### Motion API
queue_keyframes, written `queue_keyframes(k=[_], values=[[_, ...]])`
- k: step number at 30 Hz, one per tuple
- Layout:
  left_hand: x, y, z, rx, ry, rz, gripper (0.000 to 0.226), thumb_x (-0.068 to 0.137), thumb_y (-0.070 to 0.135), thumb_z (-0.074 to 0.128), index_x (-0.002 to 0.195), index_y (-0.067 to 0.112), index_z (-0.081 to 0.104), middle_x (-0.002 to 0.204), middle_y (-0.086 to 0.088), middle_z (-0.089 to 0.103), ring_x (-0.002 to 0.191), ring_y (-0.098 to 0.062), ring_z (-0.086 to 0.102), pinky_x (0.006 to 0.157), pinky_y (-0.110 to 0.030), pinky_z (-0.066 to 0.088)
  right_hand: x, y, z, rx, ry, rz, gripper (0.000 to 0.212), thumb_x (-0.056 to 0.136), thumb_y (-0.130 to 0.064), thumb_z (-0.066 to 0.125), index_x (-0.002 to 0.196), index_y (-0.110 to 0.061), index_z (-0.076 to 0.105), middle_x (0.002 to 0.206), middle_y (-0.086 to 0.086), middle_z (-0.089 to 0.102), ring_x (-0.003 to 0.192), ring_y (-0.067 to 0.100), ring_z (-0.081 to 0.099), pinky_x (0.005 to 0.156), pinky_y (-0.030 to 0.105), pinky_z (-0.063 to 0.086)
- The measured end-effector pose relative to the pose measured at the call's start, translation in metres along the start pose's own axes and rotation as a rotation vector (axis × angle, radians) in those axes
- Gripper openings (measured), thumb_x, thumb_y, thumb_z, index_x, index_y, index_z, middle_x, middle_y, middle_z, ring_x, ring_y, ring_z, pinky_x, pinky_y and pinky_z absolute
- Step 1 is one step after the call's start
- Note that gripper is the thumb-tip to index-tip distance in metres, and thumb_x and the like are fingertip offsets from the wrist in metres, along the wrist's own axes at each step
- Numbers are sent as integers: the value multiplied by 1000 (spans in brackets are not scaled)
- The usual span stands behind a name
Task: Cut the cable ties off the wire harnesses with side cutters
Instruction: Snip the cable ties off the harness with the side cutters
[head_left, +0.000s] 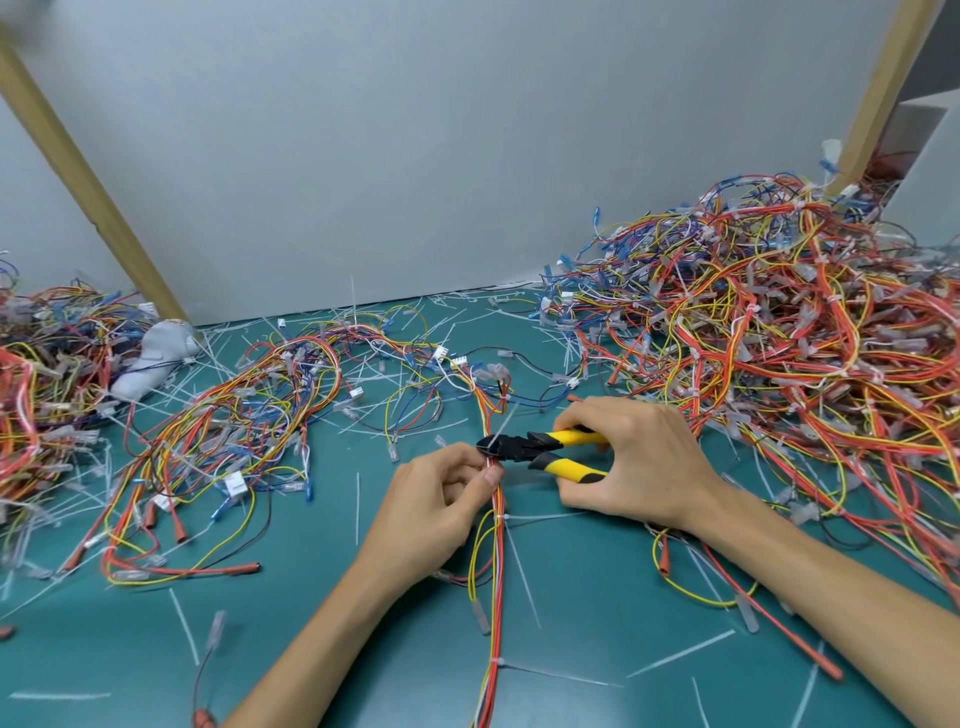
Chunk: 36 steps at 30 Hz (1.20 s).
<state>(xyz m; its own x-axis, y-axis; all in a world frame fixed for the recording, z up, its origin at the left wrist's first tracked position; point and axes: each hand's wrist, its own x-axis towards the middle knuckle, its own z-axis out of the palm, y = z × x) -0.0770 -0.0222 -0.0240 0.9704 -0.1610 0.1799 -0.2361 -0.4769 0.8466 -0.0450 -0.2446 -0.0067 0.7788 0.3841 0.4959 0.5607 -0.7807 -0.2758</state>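
Head view looks down on a teal mat (597, 597) that runs back to a grey wall (467, 156). The biggest thing on it is the right heap (779, 322) of wire harnesses, red, yellow and blue, banked up against the wall. A smaller left heap (41, 364) sits at the mat's edge, and a looser tangle (249, 415) lies between the two, left of centre. Beside that tangle, by the wall, lies a pale bundle (156, 353) (glove or cloth, I cannot tell which).

One harness (496, 571) lies stretched out straight down the middle of the mat, between the person's forearms. The right hand (628, 462) has its fingers curled round the yellow-and-black handles of the side cutters (540, 448). The left hand (441, 493) pinches the harness between thumb and fingers, just below the cutters' black nose. That nose touches the bundle at a white cable tie (501, 423) whose tail sticks up. Lower on the same harness two more ties (500, 518) are fastened, and loose cut ties (357, 506) lie scattered over the mat.
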Motion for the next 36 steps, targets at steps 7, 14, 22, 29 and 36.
queue_keyframes(k=[7, 14, 22, 29, 36], values=[[-1, 0, 0, -7, -2, 2, 16, 95, 25, 61, 82, 14, 61, 57, 9, 50, 47, -11, 37, 48, -26, 34, 0, 1, 1, 11, 10, -14, 28, 58, -44, 67, 82, -30, 63, 67, -11, 53, 61, 11, 47, 53, 30, 43], [1, 1, -1, -98, -9, -40, 16, 94, 23, 61, 86, 9, 62, 56, 10, 49, 47, -12, 36, 46, -22, 34, -1, 3, 3, 30, 39, -33, 31, 60, -43, 66, 87, -28, 66, 71, -11, 55, 64, 11, 50, 56, 33, 47], [2, -2, -4, -150, 14, -61, 17, 91, 21, 66, 73, 22, 67, 47, 9, 45, 41, -9, 31, 42, -18, 27, 0, 7, 8, -20, 59, -163, 54, 75, -47, 78, 119, -17, 69, 107, -2, 69, 97, 18, 63, 85, 33, 51], [3, -2, -1, -108, 24, -73, 17, 89, 20, 68, 72, 21, 67, 47, 9, 54, 40, -9, 36, 42, -18, 31, -1, 4, 9, -42, 106, -202, 42, 76, -48, 74, 104, -17, 72, 93, -4, 69, 84, 17, 63, 73, 31, 50], [3, -2, -1, -109, 46, -94, 19, 89, 18, 67, 70, 19, 65, 47, 7, 53, 38, -12, 39, 41, -18, 32, -1, 5, 12, -48, 116, -213, 41, 76, -48, 75, 104, -18, 71, 93, -5, 68, 84, 16, 62, 74, 29, 50]])
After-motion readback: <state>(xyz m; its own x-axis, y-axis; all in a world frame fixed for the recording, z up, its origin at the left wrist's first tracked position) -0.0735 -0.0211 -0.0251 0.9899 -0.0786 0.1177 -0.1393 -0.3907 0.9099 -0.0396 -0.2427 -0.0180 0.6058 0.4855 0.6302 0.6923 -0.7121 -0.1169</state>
